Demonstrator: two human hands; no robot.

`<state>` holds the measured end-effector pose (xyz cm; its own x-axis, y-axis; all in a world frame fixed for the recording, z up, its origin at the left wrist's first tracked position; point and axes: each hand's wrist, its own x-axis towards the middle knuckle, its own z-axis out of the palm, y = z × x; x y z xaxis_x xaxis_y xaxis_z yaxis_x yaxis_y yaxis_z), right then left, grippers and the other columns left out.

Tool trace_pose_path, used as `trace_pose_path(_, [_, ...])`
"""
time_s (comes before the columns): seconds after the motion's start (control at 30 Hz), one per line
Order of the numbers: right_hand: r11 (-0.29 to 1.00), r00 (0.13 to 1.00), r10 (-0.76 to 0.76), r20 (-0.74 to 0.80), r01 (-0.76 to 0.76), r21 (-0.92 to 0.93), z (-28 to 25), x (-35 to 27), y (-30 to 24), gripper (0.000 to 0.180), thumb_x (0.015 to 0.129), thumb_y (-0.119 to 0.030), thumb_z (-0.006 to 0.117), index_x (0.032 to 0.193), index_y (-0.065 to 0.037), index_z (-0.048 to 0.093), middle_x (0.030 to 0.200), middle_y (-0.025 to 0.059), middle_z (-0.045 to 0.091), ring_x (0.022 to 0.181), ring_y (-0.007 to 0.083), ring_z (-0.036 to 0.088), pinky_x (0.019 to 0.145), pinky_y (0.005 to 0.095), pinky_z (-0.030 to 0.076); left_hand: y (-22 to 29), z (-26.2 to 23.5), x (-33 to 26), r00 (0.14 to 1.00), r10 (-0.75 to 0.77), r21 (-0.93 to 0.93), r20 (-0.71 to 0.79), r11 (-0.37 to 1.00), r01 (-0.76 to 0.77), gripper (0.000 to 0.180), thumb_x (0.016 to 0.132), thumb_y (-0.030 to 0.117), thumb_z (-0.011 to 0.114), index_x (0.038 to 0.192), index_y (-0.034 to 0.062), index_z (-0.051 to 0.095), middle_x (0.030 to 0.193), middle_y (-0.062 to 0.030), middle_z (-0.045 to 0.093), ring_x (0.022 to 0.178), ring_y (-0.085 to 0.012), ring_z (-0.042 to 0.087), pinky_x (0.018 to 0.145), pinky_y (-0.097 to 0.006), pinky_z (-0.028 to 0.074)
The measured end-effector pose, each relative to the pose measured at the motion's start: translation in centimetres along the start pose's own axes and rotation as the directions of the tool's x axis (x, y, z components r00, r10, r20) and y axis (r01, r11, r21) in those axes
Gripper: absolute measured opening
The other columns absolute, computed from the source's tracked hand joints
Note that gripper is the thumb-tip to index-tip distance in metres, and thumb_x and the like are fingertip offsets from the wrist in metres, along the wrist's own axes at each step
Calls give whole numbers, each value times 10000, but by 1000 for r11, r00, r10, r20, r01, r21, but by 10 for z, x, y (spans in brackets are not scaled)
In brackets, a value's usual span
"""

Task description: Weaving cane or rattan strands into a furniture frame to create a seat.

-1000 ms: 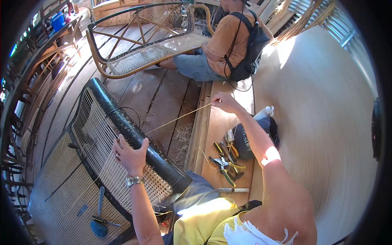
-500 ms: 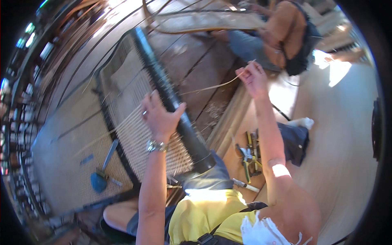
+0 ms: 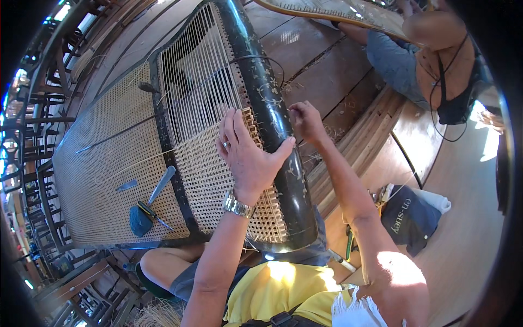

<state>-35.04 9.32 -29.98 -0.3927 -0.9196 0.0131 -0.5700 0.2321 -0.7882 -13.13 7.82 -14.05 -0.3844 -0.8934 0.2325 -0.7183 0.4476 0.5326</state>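
Observation:
A black painted wooden frame rail [image 3: 297, 201] with pale floral decoration runs beside a partly woven cane panel [image 3: 207, 177]. Bare parallel cane strands [image 3: 188, 111] stretch over the panel's far part. My left hand [image 3: 250, 161] lies spread, its fingers on the weave's edge and its thumb across the rail. Just beyond the rail's right side is my right hand [image 3: 309, 122], fingers curled closed; whatever they may grip is hidden. On the finished cane panel [image 3: 92, 185] at left lie a blue lump [image 3: 141, 219], a thin pointed tool [image 3: 155, 216], a grey-handled tool [image 3: 162, 184] and a small flat blade [image 3: 127, 186].
At the upper right a co-worker [image 3: 436, 82] sits by another caned frame [image 3: 332, 13]. A dark bag [image 3: 411, 215] lies right of my right arm, near partly hidden hand tools [image 3: 349, 242]. Stacked dark chair frames [image 3: 46, 152] line the left. Wooden boards [image 3: 365, 136] edge the floor.
My right hand has come down and in toward the rail; the cane strand it pinched no longer shows there. My left hand stays spread on the panel. The whole view has shifted.

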Motion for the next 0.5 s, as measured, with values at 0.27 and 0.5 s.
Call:
trace_pose_path(0.27, [299, 955, 188, 231, -280, 912, 40, 4, -89, 220, 1045, -149, 580, 1186, 6, 647, 1055, 115, 731, 885, 221, 730, 760, 344, 600, -6, -3, 0, 1000, -1, -53, -14, 999, 1, 1100, 738, 517, 859, 1532, -14, 313, 1569, -253, 328, 1472, -408, 302, 1195, -552, 218])
trace_pose_path(0.5, [-149, 819, 43, 572, -561, 815, 26, 0, -96, 332, 1075, -235, 529, 1284, 10, 612, 1125, 124, 708, 956, 218, 707, 823, 357, 596, -1, 0, 5, 1000, -18, -100, 19, 995, 20, 1102, 739, 497, 869, 1530, -29, 310, 1569, -261, 316, 1466, -411, 307, 1192, -543, 240])
